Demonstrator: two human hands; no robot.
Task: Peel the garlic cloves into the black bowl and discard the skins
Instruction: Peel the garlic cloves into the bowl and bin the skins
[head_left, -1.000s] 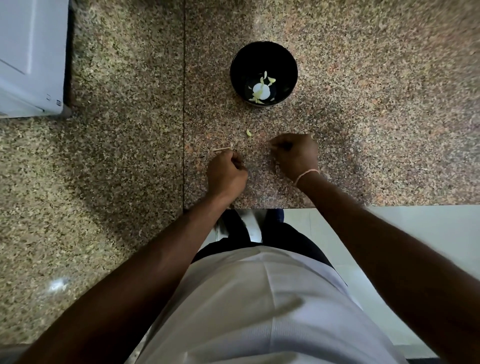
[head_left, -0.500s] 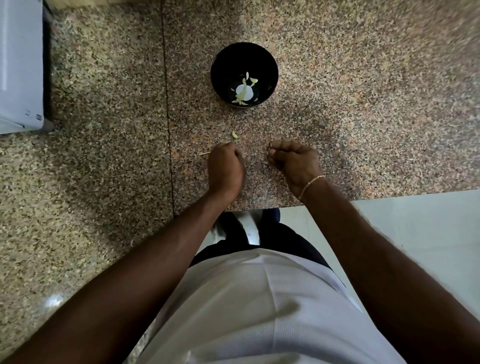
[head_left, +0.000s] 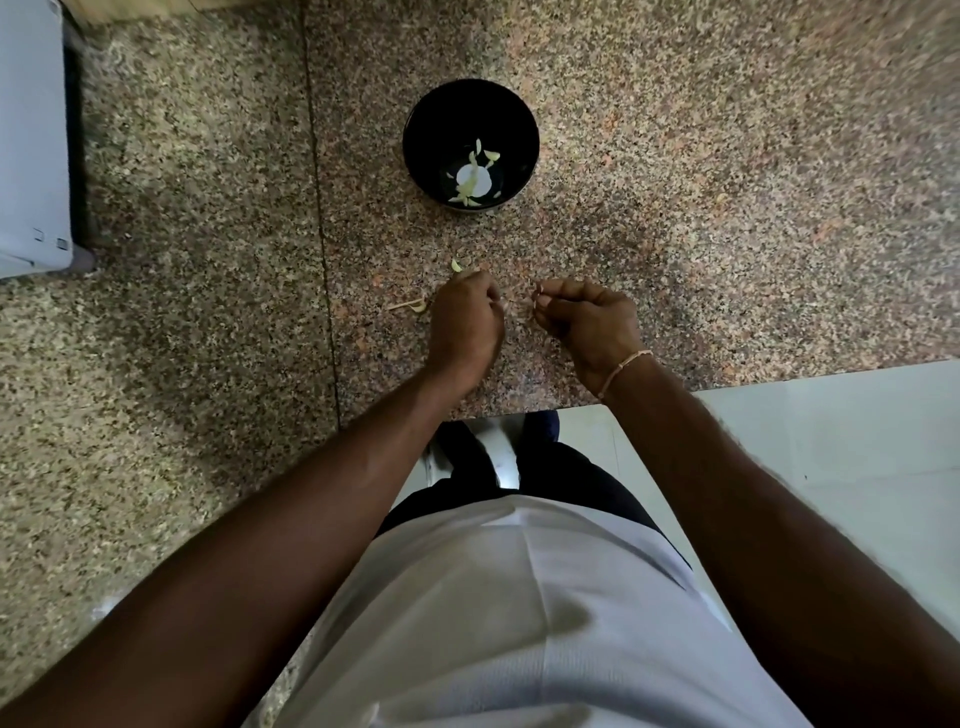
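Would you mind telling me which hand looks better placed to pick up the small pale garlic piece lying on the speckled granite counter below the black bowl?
Probably the left hand: its knuckles sit right beside the small pale garlic piece, while the right hand lies farther away, fingers curled.

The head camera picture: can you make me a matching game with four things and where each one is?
Things:
1. black bowl
2. thin bracelet
3. white appliance
4. pale garlic bit

Places:
A. at the far left edge of the counter
B. on the counter just past the left hand
C. on the right wrist, below the right hand
D. on the counter beyond both hands, with light pieces inside

Pairs: 1-D, 2-C, 3-A, 4-B
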